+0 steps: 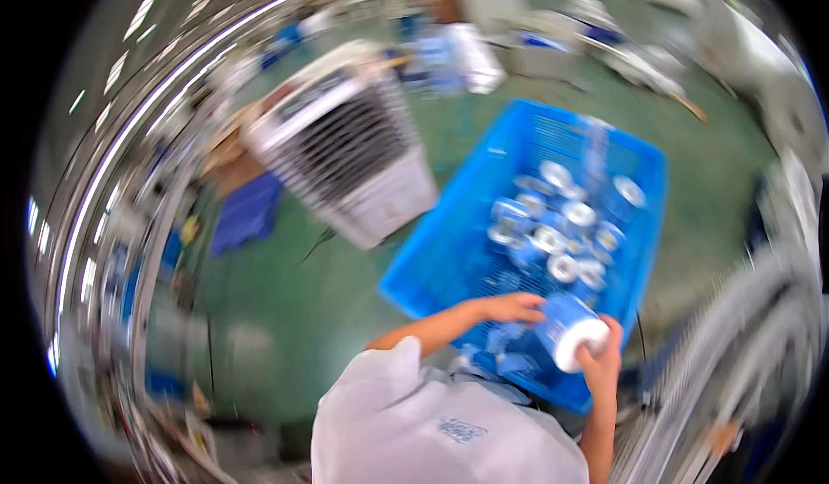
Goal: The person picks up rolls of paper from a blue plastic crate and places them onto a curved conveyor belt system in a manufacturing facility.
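Blue-wrapped roll [567,328], clasped between left hand [516,308] and right hand [605,359], fingers half-curled against it, could drop into the blue plastic crate [453,242] if either grip slackens.

Is looking like a stout cylindrical roll [566,323], showing blue around its side and white across its round end. Is leaning at a slant, pointing that white end toward the person's body and somewhat to the right. Is being held at the white end by the right grip [604,354], losing part of that face behind the fingers, and is meeting the left grip [515,308] at its upper left. Is appearing over the near end of the blue crate [462,225]. Is blurring slightly, leaving finer surface details unclear.
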The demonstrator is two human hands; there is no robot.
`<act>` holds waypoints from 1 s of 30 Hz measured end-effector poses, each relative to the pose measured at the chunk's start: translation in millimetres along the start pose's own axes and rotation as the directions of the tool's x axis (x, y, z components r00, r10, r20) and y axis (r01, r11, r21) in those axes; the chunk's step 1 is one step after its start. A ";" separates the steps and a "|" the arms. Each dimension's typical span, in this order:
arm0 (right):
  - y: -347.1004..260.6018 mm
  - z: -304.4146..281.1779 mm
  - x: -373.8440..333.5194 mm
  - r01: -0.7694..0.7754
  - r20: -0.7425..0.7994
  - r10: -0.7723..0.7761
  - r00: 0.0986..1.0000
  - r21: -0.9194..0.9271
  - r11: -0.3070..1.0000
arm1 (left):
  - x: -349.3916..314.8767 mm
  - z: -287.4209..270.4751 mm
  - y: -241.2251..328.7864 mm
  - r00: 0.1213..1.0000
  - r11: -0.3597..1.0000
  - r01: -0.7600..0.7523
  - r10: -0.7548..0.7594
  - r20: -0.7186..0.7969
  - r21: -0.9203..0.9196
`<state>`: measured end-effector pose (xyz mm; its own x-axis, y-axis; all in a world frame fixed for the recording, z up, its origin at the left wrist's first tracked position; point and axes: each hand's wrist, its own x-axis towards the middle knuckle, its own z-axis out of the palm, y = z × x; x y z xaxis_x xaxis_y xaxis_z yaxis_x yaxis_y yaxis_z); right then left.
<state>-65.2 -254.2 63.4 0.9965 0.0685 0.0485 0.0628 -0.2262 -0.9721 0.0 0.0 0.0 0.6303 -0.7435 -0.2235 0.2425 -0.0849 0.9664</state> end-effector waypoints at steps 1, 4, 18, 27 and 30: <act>2.8 11.1 -0.2 0.074 -0.030 -0.076 0.997 -0.066 0.995 | -11.6 10.3 -1.1 0.996 0.999 -0.034 0.036 -0.076 0.029; 16.7 40.1 8.4 0.061 -0.078 -0.076 0.994 -0.170 0.984 | -34.4 45.3 -2.3 0.871 0.938 0.095 0.084 -0.485 0.333; -43.2 125.8 -1.6 0.421 0.148 -0.399 0.905 -0.441 0.792 | -89.9 91.0 27.1 0.255 0.931 0.071 0.330 -0.909 0.358; -55.7 122.2 2.4 0.476 0.100 -0.491 0.866 -0.469 0.744 | -97.4 91.9 48.9 0.305 0.915 0.086 0.352 -0.885 0.394; -57.0 120.9 2.7 0.466 0.095 -0.483 0.870 -0.478 0.745 | -98.6 91.4 51.4 0.335 0.904 0.080 0.373 -0.865 0.420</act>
<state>-72.9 -123.7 91.2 0.8317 0.2616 0.4897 0.5373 -0.6012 -0.5914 -117.1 8.3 83.3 0.9398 0.2933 0.1755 -0.0404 -0.4145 0.9091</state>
